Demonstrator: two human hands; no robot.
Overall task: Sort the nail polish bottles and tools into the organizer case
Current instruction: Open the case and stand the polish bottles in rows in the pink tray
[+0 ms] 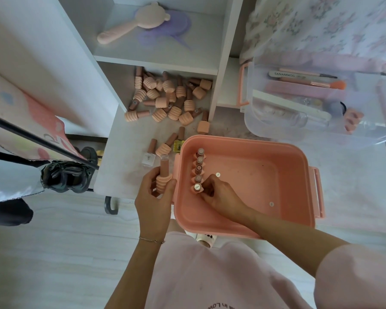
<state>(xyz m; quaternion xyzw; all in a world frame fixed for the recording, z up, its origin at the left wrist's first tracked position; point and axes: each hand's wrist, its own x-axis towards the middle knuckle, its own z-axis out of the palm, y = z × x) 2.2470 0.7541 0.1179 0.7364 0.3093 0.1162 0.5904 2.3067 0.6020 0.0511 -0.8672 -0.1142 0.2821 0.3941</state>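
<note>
a nail polish bottle (163,175) is gripped upright in the curled left hand (155,197), just outside the pink organizer case (276,157); the nearest bottle of a row (198,170) along the case's left wall is pinched by the right hand (218,195); more bottles (167,97) are heaped on the desk (120,152) beyond.

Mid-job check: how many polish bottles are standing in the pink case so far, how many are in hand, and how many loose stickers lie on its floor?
Peach-capped bottles standing in a row in the pink plastic case: 5
Peach-capped bottle in the left hand: 1
Round white stickers on the case floor: 2
Total: 8
The right hand touches the nearest bottle in the row.
</note>
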